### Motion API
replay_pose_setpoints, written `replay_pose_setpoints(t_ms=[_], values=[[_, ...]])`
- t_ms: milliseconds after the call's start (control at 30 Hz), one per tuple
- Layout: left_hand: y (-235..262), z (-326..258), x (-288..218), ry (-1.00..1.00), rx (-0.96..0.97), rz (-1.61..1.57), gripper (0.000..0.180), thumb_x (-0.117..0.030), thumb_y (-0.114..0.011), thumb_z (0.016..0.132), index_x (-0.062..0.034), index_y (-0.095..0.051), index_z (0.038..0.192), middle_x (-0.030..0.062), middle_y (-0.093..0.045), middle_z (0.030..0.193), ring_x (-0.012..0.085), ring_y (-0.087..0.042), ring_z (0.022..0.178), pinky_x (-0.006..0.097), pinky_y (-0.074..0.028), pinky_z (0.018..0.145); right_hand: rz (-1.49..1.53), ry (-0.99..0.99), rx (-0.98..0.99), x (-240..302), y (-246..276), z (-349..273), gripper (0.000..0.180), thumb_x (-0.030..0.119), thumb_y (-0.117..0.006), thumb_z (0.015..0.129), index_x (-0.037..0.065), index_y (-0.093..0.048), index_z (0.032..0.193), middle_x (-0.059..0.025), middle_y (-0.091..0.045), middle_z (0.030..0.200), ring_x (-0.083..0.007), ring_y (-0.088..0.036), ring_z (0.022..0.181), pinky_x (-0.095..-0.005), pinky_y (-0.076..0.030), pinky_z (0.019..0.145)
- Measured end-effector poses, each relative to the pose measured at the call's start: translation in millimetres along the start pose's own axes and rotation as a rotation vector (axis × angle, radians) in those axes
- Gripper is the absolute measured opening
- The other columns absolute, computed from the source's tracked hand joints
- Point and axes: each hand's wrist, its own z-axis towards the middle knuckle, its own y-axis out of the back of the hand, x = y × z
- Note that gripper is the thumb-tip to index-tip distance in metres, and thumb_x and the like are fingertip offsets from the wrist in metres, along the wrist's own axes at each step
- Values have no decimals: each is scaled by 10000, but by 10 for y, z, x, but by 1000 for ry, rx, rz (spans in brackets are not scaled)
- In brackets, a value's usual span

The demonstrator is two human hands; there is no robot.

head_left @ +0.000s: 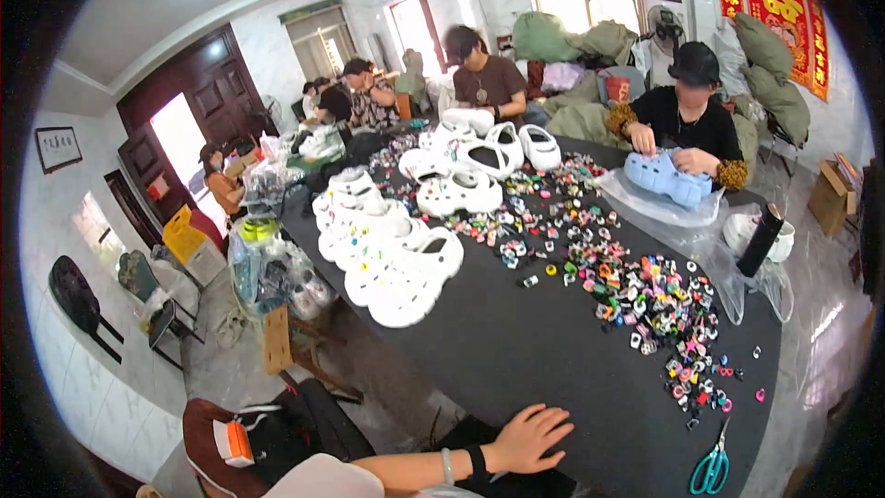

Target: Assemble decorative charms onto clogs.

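Note:
My left hand (pixel 530 440) lies palm down with fingers spread at the near edge of the dark table (pixel 461 350), holding nothing. Its wrist carries a pale bangle and a black band. My right hand is out of view. To the right of my hand, teal-handled scissors (pixel 710 470) lie on the tabletop. A long spread of small colourful shoe charms (pixel 659 304) runs across the table's right half. White clogs (pixel 401 281) stand in rows farther off, several with charms on them. Across the table, a person's hands are on a light blue clog (pixel 666 177).
A black cylinder (pixel 760 240) stands by a clear plastic bag (pixel 678 207) at the right edge. Other people sit along the far side. A wooden stool (pixel 300 346) and a dark red chair (pixel 217 438) are on the left. Green sacks (pixel 581 41) are piled behind.

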Motion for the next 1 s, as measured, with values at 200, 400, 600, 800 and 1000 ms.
replay_pose_setpoints(t_ms=[200, 400, 600, 800, 1000], values=[[94, -7, -78, -23, -65, 9, 553, -402, -620, 852, -27, -545, 1252, 182, -524, 1285, 339, -483, 1197, 497, -328, 1060, 37, 80, 69, 175, -295, 60, 522, 361, -580, 891, 24, -529, 1286, -107, -602, 1243, -270, -575, 1108, -437, -469, 936], [50, -64, -82, -46, -85, -99, 526, -432, -565, 878, -28, -579, 1216, 199, -519, 1277, 352, -456, 1216, 513, -299, 1075, 7, 105, 117, 246, -534, -92, 520, 362, -576, 891, 24, -529, 1283, -109, -601, 1242, -273, -574, 1104, -437, -468, 936], [162, -16, 101, -109, 97, -154, 508, -404, -468, 975, -22, -524, 1305, 189, -464, 1390, 319, -424, 1306, 471, -292, 1110, -107, 102, -37, 530, -252, -1440, 517, 363, -573, 890, 25, -528, 1279, -111, -600, 1241, -277, -574, 1101, -438, -468, 935], [264, -86, 356, -86, 27, -422, 575, -390, -584, 915, -12, -471, 1333, 181, -479, 1353, 322, -438, 1285, 505, -278, 1109, -260, 229, -304, 1331, -446, -3571, 515, 363, -569, 889, 25, -527, 1276, -113, -598, 1240, -280, -573, 1098, -439, -468, 935], [691, -220, 370, -67, 269, -789, 708, -315, -661, 893, -6, -330, 1438, 197, -388, 1442, 347, -401, 1318, 458, -287, 1121, -285, 377, -432, 1205, -1039, -4739, 513, 364, -566, 889, 25, -526, 1272, -115, -597, 1239, -283, -573, 1095, -440, -467, 935]])
